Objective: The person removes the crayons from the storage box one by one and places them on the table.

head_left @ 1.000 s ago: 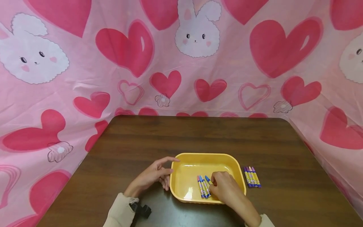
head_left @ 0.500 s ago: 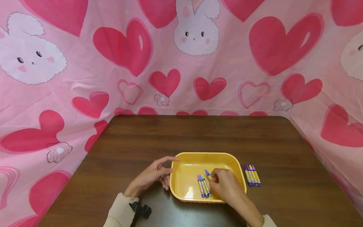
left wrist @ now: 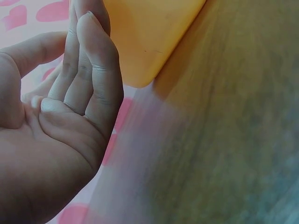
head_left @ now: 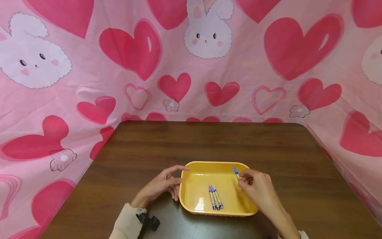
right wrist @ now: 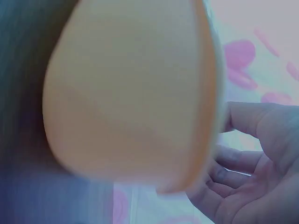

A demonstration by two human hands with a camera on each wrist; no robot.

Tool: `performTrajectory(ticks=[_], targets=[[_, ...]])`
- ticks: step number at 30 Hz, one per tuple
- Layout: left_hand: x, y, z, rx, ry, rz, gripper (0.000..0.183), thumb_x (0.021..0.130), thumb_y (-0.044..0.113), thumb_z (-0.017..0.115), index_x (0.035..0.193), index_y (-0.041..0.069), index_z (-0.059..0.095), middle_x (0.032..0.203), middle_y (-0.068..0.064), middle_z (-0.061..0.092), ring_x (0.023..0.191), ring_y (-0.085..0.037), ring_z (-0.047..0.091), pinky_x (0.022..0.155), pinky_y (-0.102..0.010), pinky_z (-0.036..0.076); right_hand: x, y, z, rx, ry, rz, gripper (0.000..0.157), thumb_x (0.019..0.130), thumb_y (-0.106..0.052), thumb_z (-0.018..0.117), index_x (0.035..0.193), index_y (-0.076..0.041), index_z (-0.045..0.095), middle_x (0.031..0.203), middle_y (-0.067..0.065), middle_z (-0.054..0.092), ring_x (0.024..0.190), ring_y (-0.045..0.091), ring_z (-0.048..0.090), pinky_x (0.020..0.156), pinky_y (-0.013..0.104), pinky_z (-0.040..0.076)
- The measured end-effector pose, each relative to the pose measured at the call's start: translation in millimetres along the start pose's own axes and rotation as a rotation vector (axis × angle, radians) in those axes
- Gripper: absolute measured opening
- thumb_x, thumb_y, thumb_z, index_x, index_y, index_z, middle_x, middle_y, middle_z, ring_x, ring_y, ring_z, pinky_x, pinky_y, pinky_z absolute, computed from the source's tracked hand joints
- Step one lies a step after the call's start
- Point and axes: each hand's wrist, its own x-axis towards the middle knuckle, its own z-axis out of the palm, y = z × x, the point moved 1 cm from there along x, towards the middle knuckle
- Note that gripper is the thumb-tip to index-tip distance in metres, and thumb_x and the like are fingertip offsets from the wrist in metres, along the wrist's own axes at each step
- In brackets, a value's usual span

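Observation:
My right hand pinches a blue crayon with a yellow wrapper, its tip pointing up, at the right side of a yellow plastic tray. Inside the tray, left of that hand, a small bunch of crayons with pink and blue tips lies side by side. The right wrist view shows the tray's outer wall in front of the curled fingers, which hide the crayon. My left hand rests against the tray's left side, index finger at the rim, fingers loosely extended. In the left wrist view its fingers overlap the tray.
The tray stands on a dark brown wooden table. A pink curtain with hearts and rabbits hangs behind the table and along its sides. The right hand and forearm cover the place right of the tray.
My right hand has lifted the blue crayon from beside the bunch and carried it right to the tray's right side. It now hides the crayons on the table there. The left hand stays put.

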Motion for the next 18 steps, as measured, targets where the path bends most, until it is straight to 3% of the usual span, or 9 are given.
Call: performTrajectory(ticks=[8,18], targets=[[1.0,-0.2,-1.1,0.001,0.000,0.002,0.047,0.104,0.007,0.051,0.149,0.002,0.037,0.071,-0.009,0.071,0.055,-0.019,0.068,0.054,-0.029,0.057,0,41,-34.3,0.002,0.101,0.020,0.008,0.083,-0.006,0.076,0.091,-0.009,0.075,0.077,-0.003,0.070,0.069,0.002,0.062,0.061,0.016,0.052],[-0.6,1.0,-0.7,0.021,0.008,-0.002,0.048,0.103,0.008,0.052,0.149,0.002,0.038,0.071,-0.009,0.071,0.054,-0.019,0.068,0.054,-0.029,0.057,-4,84,-49.4,-0.028,0.117,0.106,0.012,0.086,-0.014,0.077,0.095,-0.006,0.076,0.081,0.003,0.073,0.068,-0.006,0.060,0.061,0.008,0.046]])
